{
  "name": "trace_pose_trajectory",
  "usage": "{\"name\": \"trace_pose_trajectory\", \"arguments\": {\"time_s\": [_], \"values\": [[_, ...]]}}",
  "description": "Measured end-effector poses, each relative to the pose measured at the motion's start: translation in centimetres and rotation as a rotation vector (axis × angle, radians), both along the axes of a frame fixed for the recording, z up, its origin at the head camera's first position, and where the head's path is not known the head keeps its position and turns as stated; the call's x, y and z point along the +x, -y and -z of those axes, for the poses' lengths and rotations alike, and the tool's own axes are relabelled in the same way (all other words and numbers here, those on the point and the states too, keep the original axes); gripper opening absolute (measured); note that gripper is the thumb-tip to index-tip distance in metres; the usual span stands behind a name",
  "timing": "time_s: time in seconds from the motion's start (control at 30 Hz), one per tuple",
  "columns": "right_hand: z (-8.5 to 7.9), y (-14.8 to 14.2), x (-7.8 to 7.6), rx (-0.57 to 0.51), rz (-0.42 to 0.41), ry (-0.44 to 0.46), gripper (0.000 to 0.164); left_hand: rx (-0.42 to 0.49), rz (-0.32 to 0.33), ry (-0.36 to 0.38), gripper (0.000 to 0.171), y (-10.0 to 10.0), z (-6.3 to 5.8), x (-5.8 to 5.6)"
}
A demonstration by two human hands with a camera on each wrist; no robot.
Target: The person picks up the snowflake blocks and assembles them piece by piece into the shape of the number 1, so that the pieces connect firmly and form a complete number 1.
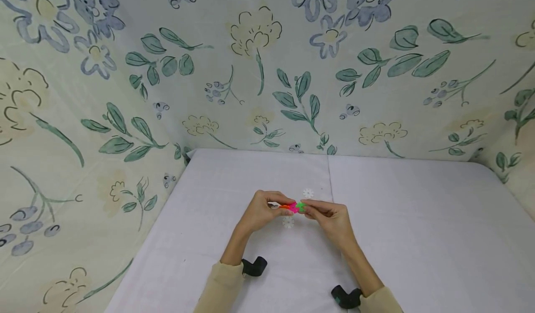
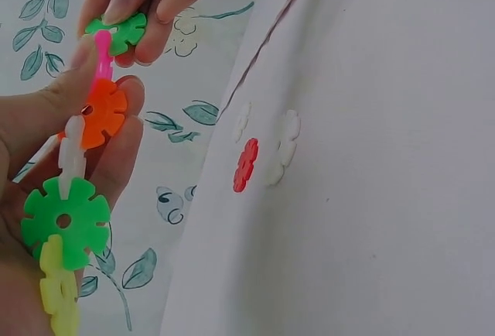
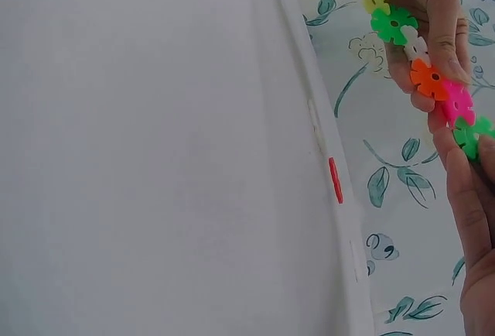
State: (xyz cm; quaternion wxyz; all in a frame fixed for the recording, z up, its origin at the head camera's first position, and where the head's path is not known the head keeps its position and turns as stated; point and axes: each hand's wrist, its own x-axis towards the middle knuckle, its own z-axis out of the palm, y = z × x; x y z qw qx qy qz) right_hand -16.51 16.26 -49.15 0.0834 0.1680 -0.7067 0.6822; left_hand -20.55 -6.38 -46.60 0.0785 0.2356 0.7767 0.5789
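Note:
A chain of slotted plastic snowflake discs is stretched between my two hands. My left hand (image 1: 260, 211) grips it near the orange disc (image 2: 108, 111) and pink disc (image 3: 458, 105), thumb on one side and fingers behind. Toward that palm the chain runs on through a white disc (image 2: 72, 162), a green disc (image 2: 87, 235) and a yellow disc (image 2: 56, 293). My right hand (image 1: 333, 218) pinches the green end disc (image 1: 300, 207) between thumb and fingers. This end disc meets the pink one edge to edge, overlapping it in the right wrist view.
On the white-covered table (image 1: 418, 229), a loose white disc (image 1: 308, 192) lies beyond the hands and another white disc (image 1: 288, 222) nearer. A red disc (image 2: 246, 166) lies by them. Floral cloth (image 1: 259, 81) hangs behind and at the sides.

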Motion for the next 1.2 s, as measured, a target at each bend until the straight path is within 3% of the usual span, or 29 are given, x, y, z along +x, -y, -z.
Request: {"name": "trace_pose_trajectory", "arguments": {"time_s": [0.27, 0.63, 0.97, 1.2], "values": [[-0.09, -0.03, -0.05, -0.019, -0.013, 0.003, 0.023, 0.000, 0.026, -0.016, 0.024, 0.39, -0.07, -0.23], [-0.15, -0.23, -0.07, 0.015, -0.011, 0.026, 0.025, -0.019, 0.071, 0.024, 0.024, 0.67, -0.24, -0.15], [0.23, -0.15, -0.18, 0.032, -0.021, 0.149, 0.027, -0.150, 0.098, -0.021, 0.030, 0.44, -0.24, 0.11], [0.25, 0.46, -0.18, -0.014, -0.004, 0.224, 0.027, -0.180, 0.053, -0.057, 0.037, -0.13, 0.03, 0.26]]}}
